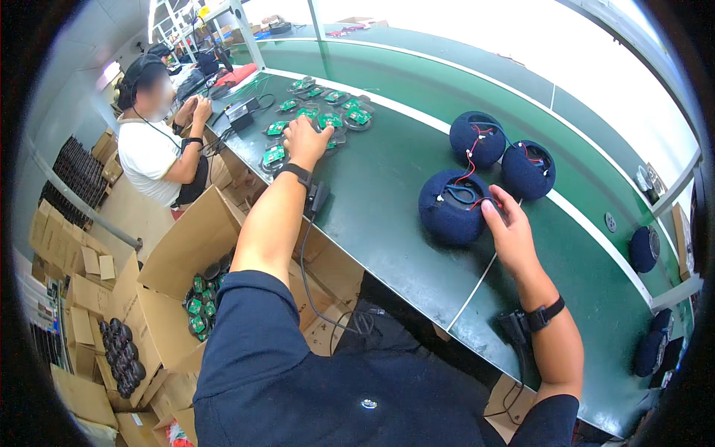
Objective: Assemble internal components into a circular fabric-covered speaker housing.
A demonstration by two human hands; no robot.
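Along the glossy dark green desk (372, 212), the person's left hand (304, 141) lies over a cluster of green circuit boards on dark round bases (358, 117), its fingers bent and slightly spread; whether they grip a board cannot be told. The boards are laid out loosely, probably so each can be picked out singly. To the right, the right hand (512, 232) sets its thumb and index finger against the side of the nearest navy-blue fabric-covered ball (444, 225), seemingly to steady it; whether they also pinch its thin red wire is unclear. That ball sits opening upward, as do two more navy balls (530, 177) just behind it, presumably keeping the wiring reachable.

Around them, leftmost, a co-worker in a white shirt (147, 160) sits at the desk; an open brown cardboard box (160, 328) holds similar boards below. A dark cable (302, 249) hangs beside the left forearm and could snag. At right, a black block (514, 326) sits by the right wrist.
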